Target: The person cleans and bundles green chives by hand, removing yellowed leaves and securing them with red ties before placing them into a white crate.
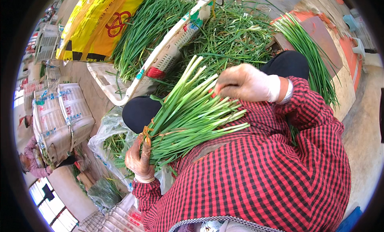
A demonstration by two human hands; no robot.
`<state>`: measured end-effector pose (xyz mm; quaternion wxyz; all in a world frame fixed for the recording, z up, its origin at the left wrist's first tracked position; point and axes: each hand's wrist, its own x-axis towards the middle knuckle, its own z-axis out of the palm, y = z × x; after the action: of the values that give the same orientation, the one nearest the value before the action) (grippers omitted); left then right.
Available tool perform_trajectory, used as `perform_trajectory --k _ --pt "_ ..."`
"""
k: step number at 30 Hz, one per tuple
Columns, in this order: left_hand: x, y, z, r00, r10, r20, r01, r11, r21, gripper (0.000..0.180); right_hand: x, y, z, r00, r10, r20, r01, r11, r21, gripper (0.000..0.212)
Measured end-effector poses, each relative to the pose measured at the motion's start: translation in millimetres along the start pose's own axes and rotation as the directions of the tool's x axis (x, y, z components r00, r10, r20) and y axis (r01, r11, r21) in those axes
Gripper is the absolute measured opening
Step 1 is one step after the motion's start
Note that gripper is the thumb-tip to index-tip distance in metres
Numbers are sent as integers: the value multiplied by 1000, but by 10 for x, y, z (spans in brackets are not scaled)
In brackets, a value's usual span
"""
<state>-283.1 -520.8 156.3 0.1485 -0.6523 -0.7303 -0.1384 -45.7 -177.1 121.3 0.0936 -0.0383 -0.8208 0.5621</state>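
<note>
A fanned bunch of garlic chives (196,116) lies across my lap, pale stem ends toward the upper right. My left hand (140,158), in a thin glove, grips its leafy end, with thumb and fingers wrapped round it. An orange-brown strand (149,131) shows at that grip. Over the pale ends is my right hand (244,83), also gloved, its fingers bent and pressed together. Whatever they may pinch is hidden. Another bunch of chives (306,52) rests at the right, beyond my knee.
Loose chives and trimmings (236,36) are heaped ahead of me. Left of them stands a white plastic crate (160,66) with more chives and a yellow printed sheet (96,28). A clear plastic bag (105,132) is by my left knee. Stacked crates (64,116) and a person (36,156) are farther left.
</note>
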Motion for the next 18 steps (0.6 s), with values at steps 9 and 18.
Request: perform_trajectory --k 9,18 --pt "-20 -28 20 1000 -26 -3 26 999 32 47 -265 323 -328 820 570 51 -570 809 144 25" --pt "43 -31 -9 995 -83 56 86 995 -48 57 -124 254 -79 928 338 -159 -261 891 372 23"
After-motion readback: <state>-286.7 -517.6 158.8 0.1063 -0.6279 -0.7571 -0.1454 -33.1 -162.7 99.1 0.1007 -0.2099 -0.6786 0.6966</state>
